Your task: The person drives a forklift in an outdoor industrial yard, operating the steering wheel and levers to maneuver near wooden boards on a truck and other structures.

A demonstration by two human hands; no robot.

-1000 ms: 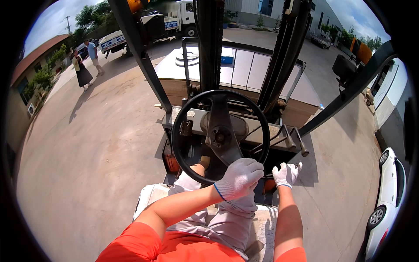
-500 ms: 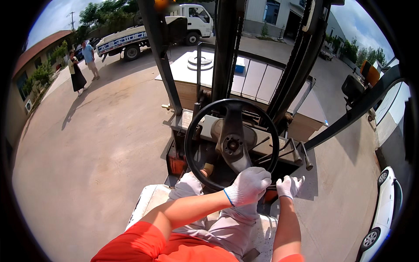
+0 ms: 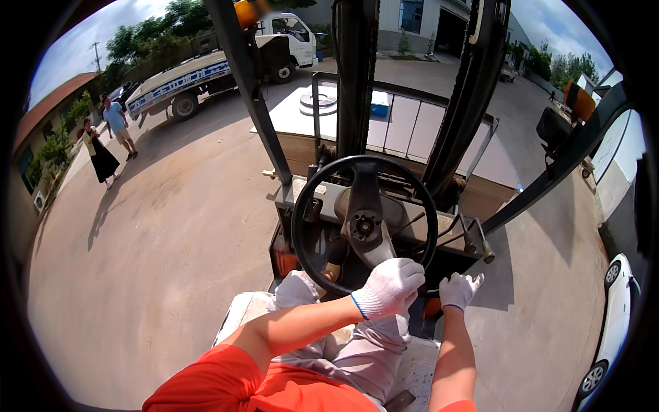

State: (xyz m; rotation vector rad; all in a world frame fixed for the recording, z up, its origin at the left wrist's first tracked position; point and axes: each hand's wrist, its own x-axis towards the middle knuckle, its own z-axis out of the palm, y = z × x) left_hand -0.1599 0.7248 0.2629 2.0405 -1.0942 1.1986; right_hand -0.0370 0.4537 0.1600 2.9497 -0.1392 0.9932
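Note:
A black steering wheel point(image 3: 366, 159) fills the middle of the view, its spokes meeting at a worn hub. My left hand point(image 3: 390, 288), in a white knitted glove, reaches across my body and is closed round the wheel's lower right rim. Just right of the wheel, my right hand point(image 3: 459, 290), gloved alike, hovers with its fingers stretched apart and nothing visible in them. Beyond it stand several control levers point(image 3: 487, 250) with dark knobs; I see a gap between them and the fingers.
A forklift mast point(image 3: 353, 89) rises ahead. Past it sits a load of pale flat panels point(image 3: 425, 130), with a small blue box point(image 3: 379, 104) on top. Two people point(image 3: 117, 127) stand at the left near a flatbed truck point(image 3: 185, 103). A white car point(image 3: 611, 309) is parked at right.
The truck and the two people have shifted left in view, and the white car has slid slightly right and up. My left hand keeps its hold on the wheel; my right hand stays beside it.

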